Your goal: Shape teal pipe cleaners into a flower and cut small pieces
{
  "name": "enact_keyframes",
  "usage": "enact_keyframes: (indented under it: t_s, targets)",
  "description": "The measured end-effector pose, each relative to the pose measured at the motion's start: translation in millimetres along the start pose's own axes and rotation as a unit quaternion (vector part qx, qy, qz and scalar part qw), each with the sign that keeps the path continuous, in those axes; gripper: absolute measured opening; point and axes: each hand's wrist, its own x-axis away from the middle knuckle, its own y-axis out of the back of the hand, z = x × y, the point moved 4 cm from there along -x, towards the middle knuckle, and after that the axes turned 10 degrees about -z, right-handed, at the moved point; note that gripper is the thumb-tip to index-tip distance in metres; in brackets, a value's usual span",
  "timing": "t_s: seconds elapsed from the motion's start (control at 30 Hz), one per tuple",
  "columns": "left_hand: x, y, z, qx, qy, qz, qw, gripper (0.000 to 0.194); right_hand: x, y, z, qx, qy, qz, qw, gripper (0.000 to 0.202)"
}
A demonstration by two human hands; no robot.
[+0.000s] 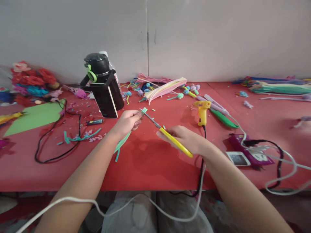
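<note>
Pinched in my left hand [131, 120] are green pipe cleaners [123, 141]; their ends stick out past the fingertips and the rest hangs down below the palm. My right hand [181, 136] is closed on yellow-handled scissors [173, 139]. The scissor blades point up and left, with their tips at the green ends beside my left fingertips. Small green cut bits lie on the red table [150, 174] near the blades.
A black flask [98, 66] and a phone [105, 101] stand behind my left hand. Pink pipe cleaners [166, 89] lie at the back. On the right are a yellow glue gun [202, 113], a purple pouch [261, 158] and white cables. A white cable crosses my lap.
</note>
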Motion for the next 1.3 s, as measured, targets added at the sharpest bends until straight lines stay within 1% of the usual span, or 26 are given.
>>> enact_keyframes:
  t_s: [0.2,0.27,0.37,0.47,0.53,0.6,0.7,1.07,1.23,1.3]
  targets:
    - [2,-9.7,9,-0.013,0.075,0.033,0.997,0.03,8,2,6,0.054,-0.045,0.04,0.997,0.056]
    - [1,-12.1,11,-0.011,0.099,0.032,0.994,0.031,7,2,6,0.059,-0.042,0.057,0.996,0.051]
    - [-2,-14.0,15,-0.015,0.136,0.02,0.99,0.031,1,0,5,0.052,-0.004,0.09,0.995,0.038]
    - [-5,-15.3,17,-0.011,0.152,0.023,0.988,0.031,-4,-2,2,0.045,0.058,0.126,0.989,0.024]
    - [-8,-16.0,19,-0.001,0.153,0.032,0.988,0.03,-6,-3,-1,0.037,0.092,0.152,0.983,0.023]
    - [-11,-16.3,21,0.008,0.153,0.04,0.987,0.029,-7,-2,-3,0.024,0.102,0.167,0.98,0.024]
    - [-15,-16.1,23,0.016,0.157,0.047,0.986,0.028,-8,-2,-5,0.015,0.105,0.167,0.98,0.024]
    - [-20,-14.2,26,0.018,0.181,0.064,0.981,0.029,-10,-5,-7,0.045,0.12,0.143,0.981,0.029]
    - [-21,-13.0,27,0.016,0.181,0.069,0.981,0.03,-10,-6,-8,0.058,0.14,0.131,0.98,0.026]
    - [-22,-12.5,28,0.016,0.181,0.072,0.981,0.029,-10,-6,-7,0.047,0.164,0.136,0.976,0.025]
